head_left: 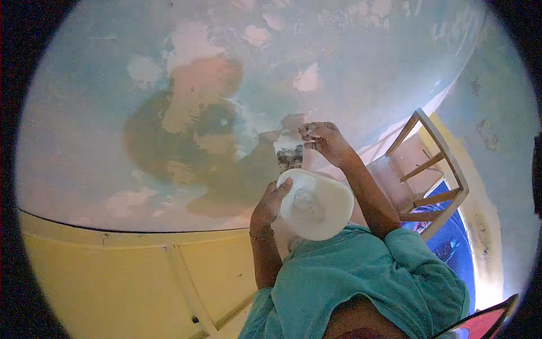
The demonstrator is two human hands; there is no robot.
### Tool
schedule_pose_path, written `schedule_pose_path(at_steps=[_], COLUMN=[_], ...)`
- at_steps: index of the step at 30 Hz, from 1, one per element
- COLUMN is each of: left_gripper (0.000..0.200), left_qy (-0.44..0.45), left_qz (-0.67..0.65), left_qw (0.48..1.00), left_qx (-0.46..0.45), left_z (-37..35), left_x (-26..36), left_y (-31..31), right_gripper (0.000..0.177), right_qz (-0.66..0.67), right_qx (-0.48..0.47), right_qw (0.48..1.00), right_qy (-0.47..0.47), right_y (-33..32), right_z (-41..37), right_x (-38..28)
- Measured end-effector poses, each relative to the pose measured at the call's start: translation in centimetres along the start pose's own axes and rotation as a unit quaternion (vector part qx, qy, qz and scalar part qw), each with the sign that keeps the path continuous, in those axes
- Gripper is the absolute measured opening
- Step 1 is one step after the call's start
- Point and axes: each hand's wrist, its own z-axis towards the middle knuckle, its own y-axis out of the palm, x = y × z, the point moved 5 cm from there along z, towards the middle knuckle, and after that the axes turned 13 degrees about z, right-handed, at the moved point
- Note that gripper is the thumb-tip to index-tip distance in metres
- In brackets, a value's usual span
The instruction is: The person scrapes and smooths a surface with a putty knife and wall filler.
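My left hand [271,204] grips the rim of a white plastic bowl [317,206], thumb over its edge. Pale residue marks the inside of the bowl, which is tilted towards me. Just beyond the rim is a flat pale blade-like piece [290,155] with dark stains; what holds it is hidden. My right hand [320,137] is raised beside that piece, fingers bent together near the wall. Whatever its fingertips hold is too small to tell. The blue-green wall [84,130] has several pale patches, and a shadow falls across it.
A wooden chair [446,152] stands to the right, near a blue item [457,254] with a printed picture. Yellow panelling [113,277] runs along the lower left. A red, dark-edged object [485,327] shows at the bottom right.
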Motion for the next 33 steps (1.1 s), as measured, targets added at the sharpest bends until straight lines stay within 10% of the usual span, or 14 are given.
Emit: schedule_pose_path(at_steps=[12, 33], left_gripper=[0.040, 0.042], left_qy=[0.085, 0.066], left_qz=[-0.049, -0.054], left_qw=[0.994, 0.995], left_qx=[-0.050, -0.049], left_z=[0.4, 0.3], left_x=[0.1, 0.0], left_y=[0.0, 0.0], right_gripper=[0.011, 0.010], right_qz=[-0.376, -0.392], right_qx=[-0.043, -0.097], right_qw=[0.916, 0.893], right_qy=[-0.131, -0.197], right_y=[1.4, 4.1], right_z=[0.6, -0.7], right_x=[-0.1, -0.4])
